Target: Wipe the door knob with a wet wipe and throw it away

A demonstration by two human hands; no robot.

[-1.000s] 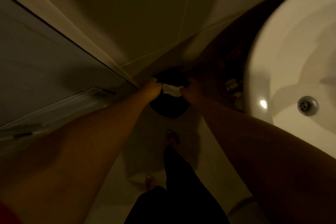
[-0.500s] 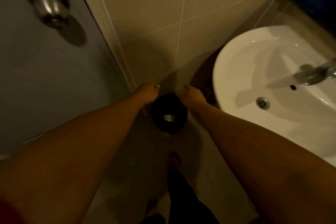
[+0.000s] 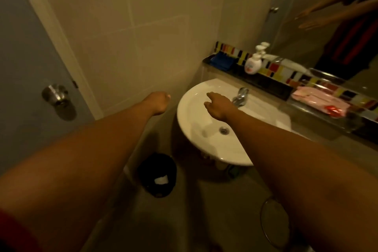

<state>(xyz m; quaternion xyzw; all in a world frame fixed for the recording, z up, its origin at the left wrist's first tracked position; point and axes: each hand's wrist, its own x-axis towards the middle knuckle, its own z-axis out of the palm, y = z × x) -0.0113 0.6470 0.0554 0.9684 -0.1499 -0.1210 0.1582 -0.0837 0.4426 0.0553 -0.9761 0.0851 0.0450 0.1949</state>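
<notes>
A round metal door knob (image 3: 55, 94) sits on the grey door (image 3: 20, 57) at the left. On the floor under the sink stands a black bin (image 3: 148, 162) with a white wet wipe (image 3: 161, 180) lying inside it. My left hand (image 3: 158, 102) hangs in front of the tiled wall, well above the bin, and holds nothing. Over the left part of the basin, my right hand (image 3: 217, 106) is also without anything in it, fingers loosely apart. The mirror reflects both hands with fingers stretched out.
A white sink (image 3: 196, 135) with a chrome tap (image 3: 241, 96) juts out at the right. The ledge behind it holds a soap pump bottle (image 3: 253, 64), a blue cloth (image 3: 222, 60) and a pink packet (image 3: 319, 101). A round wire-rimmed object (image 3: 274, 223) stands at the lower right.
Both hands have lifted away from the bin rim and risen to sink height. The wipe stays in the bin. My view has tilted up to show the knob, sink and mirror.
</notes>
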